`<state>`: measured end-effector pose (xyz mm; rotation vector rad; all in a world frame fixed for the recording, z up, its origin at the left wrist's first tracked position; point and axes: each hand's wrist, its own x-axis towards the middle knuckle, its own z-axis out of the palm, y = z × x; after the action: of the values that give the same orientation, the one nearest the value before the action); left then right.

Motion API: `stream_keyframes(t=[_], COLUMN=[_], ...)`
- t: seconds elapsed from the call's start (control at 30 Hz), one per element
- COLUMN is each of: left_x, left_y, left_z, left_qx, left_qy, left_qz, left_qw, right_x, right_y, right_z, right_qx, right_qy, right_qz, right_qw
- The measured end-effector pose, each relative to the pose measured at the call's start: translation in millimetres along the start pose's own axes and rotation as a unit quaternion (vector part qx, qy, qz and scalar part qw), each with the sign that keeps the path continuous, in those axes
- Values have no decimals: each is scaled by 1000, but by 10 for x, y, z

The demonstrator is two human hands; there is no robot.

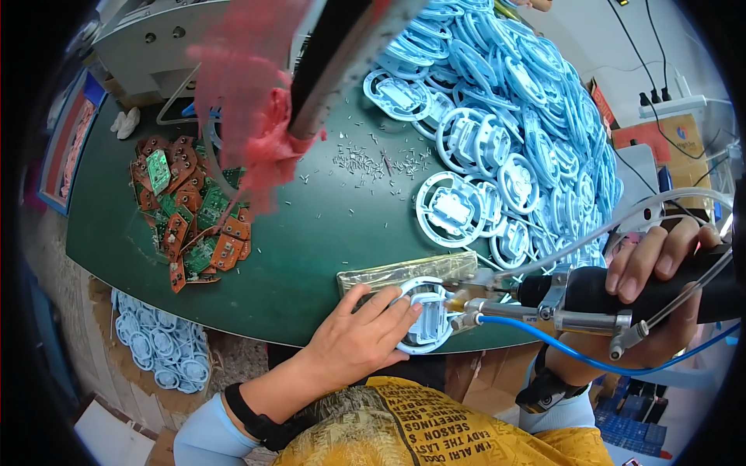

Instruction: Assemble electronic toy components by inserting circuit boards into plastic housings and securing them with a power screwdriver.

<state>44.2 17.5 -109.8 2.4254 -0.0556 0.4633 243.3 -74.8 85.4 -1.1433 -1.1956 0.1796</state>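
My left hand (pixel 359 332) grips a round light-blue plastic housing (pixel 427 320) at the table's near edge, its fingers over the left side of the part. The housing lies at a block wrapped in yellowish tape (pixel 377 277). In my right hand (pixel 653 264) is a black power screwdriver (pixel 579 290) held level, with a metal cylinder, a clear hose and a blue air hose (pixel 536 332) attached. Its metal tip assembly (pixel 466 299) reaches the housing's right edge. Whether the bit touches a screw is hidden.
A large heap of light-blue housings (pixel 497 70) covers the right back. Loose screws (pixel 381 161) lie mid-table on the green tabletop (pixel 311 241). Circuit boards (pixel 190 206) are piled left. A pole with red wrapping (pixel 272 147) hangs close overhead. More housings (pixel 161 342) fill a floor box.
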Motion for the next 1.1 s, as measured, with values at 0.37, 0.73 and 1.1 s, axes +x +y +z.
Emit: stream_keyframes(t=[0.37, 0.73, 1.1], left_x=[15, -22, -7], left_y=[-1, 21, 14], left_z=[2, 34, 31], left_qx=[-12, 8, -2], left_qy=[9, 26, 25], left_qz=[-11, -30, -33], left_qw=[1000, 999, 999], right_x=[-51, -70, -62], right_y=[56, 63, 69], right_z=[-103, 8, 14], right_qx=[22, 3, 6], right_qy=[8, 16, 33], right_qz=[27, 46, 48], right_qw=[999, 999, 998])
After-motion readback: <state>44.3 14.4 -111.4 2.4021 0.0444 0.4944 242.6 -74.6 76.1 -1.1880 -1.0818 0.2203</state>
